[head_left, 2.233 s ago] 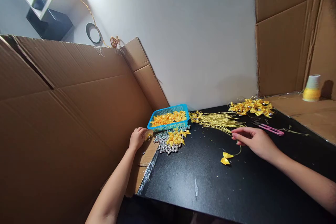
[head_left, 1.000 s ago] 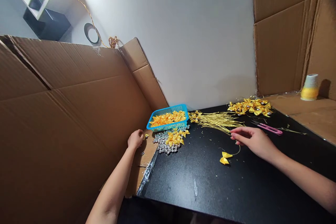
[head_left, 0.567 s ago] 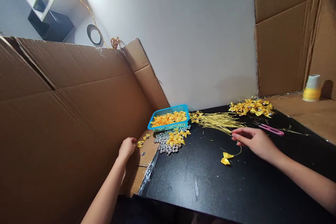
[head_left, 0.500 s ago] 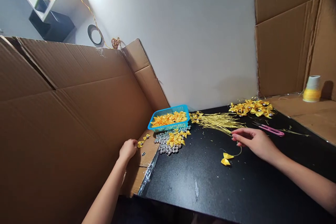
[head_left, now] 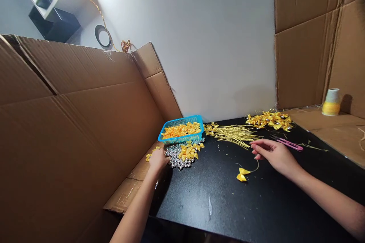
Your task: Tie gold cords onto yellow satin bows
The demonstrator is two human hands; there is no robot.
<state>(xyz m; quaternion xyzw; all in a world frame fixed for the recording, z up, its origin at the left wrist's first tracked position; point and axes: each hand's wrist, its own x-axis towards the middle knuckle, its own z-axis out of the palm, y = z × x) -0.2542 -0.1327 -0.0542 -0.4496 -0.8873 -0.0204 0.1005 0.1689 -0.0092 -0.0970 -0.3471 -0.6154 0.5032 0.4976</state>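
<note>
My right hand (head_left: 270, 153) is closed in a pinch above the black table (head_left: 199, 193). From its fingers hangs a thin cord, with a yellow ribbon bow (head_left: 242, 175) at its lower end. My left hand (head_left: 158, 158) is at the left edge of a heap of silver beads (head_left: 173, 158); its fingertips are hidden, so I cannot tell whether they grip a bead. Several loose yellow bows (head_left: 188, 152) lie on the beads. Just beyond my left hand, more small yellow bows (head_left: 148, 157) rest on the cardboard.
Behind the beads stands a blue basket (head_left: 203, 129) full of yellow bows. To its right lie a bundle of gold cords (head_left: 235, 133), a pile of beaded bows (head_left: 269, 120) and pink thread snips (head_left: 291, 144). A yellow thread spool (head_left: 331, 103) stands far right. Cardboard walls (head_left: 85, 133) flank the table.
My left hand has moved right, from the small bows on the cardboard to the bead heap. My right hand still pinches the cord with the hanging bow. The view has shifted slightly.
</note>
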